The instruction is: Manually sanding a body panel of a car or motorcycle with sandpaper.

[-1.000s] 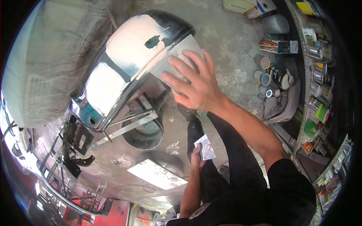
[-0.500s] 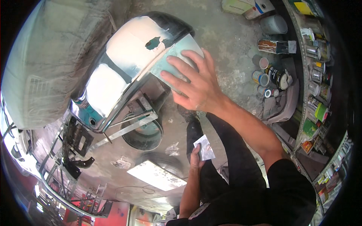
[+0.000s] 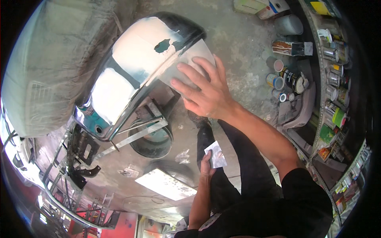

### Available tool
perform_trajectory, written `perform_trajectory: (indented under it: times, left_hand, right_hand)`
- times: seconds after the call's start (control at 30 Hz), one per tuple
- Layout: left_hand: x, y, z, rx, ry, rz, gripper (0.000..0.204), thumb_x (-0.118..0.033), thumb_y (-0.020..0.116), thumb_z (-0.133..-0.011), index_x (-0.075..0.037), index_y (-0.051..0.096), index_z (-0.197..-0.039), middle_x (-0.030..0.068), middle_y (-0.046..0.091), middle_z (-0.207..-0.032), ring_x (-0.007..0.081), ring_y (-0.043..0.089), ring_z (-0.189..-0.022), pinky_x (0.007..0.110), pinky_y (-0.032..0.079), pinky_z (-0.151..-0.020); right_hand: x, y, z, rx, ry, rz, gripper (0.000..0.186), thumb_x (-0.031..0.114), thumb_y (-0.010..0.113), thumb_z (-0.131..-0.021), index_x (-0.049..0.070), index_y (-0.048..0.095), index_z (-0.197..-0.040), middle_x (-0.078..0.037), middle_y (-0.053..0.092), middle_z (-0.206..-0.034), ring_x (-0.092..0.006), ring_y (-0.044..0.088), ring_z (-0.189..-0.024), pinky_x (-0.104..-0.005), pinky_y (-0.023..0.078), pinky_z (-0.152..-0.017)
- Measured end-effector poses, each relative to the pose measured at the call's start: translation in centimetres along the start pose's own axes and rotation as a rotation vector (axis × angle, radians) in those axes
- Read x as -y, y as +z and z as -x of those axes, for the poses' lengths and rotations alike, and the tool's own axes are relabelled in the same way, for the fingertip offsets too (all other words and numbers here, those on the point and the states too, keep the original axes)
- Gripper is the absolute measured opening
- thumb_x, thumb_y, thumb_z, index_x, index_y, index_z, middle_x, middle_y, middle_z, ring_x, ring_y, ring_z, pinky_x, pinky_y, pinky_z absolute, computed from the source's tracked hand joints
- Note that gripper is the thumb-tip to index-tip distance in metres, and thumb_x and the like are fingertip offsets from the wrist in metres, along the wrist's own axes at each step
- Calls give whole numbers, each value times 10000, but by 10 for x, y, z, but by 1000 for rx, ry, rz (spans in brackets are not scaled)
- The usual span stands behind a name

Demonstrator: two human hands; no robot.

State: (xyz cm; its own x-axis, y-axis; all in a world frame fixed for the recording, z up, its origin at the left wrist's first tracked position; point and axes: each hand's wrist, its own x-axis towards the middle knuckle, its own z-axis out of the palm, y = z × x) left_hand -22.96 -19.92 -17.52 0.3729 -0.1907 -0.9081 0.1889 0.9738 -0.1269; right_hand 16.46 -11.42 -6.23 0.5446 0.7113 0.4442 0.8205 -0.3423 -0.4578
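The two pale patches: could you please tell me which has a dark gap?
The larger upper patch, with the dark gap near its right edge; the smaller lower patch shows none.

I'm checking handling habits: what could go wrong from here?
The grey sheet may slip along the car bumper, since the right hand lies over it with fingers spread. Its edge might scuff the pale coating alongside. The bumper could shift under pressure: the left hand is away from it, holding a small silvery sheet.
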Motion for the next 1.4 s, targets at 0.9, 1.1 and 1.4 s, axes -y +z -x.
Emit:
perform_trajectory:
  times: [0.9,1.1,1.4]
  left_hand:
    - [-13,-5,-3,-30,-30,-14,444,-325,588,-1053,-33,561,-1387,122,679,-1271,307,669,-1176,470,512,-1063]
    - [-17,0,-3,-55,-69,-42,467,-329,596,-1046,-32,546,-1404,131,666,-1297,313,666,-1187,480,510,-1074]
    - [-20,25,0,-83,-20,-18,400,-320,587,-1060,-19,597,-1323,109,713,-1153,262,718,-1031,425,569,-948]
  right_hand:
    - [-10,6,7,-4,9,18,652,168,814,-611,225,710,-1252,-102,583,-1445,-405,521,-1261,-669,366,-1054]
    - [-13,-5,16,22,48,-18,639,193,832,-626,237,711,-1252,-80,542,-1469,-377,506,-1273,-675,365,-1047]
    - [-32,-18,12,96,37,25,619,147,785,-659,217,715,-1270,-97,562,-1456,-381,502,-1291,-626,382,-1079]
